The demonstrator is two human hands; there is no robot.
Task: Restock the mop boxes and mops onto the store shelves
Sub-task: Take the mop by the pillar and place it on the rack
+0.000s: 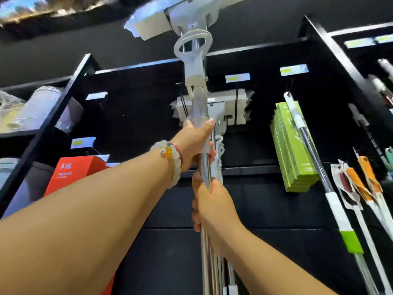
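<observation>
Up close, both hands grip 1 mop pole, a shiny metal shaft held nearly upright in the middle of the view. The left hand wraps the pole higher up, at the pale plastic collar, with the thumb lying along the shaft and a bracelet of white beads on the wrist. The right hand curls round the shaft just below it, fingers closed on the metal. Above the hands the pole runs into a white ring-shaped wringer handle and ends in the flat mop head, raised near the top edge of the view. Behind the pole, another white mop head hangs against the black shelf back, under small price labels. To the right hang green mop boxes, with a second pole leaning across them, and orange-handled tools further right. At the lower left stands a red box.
</observation>
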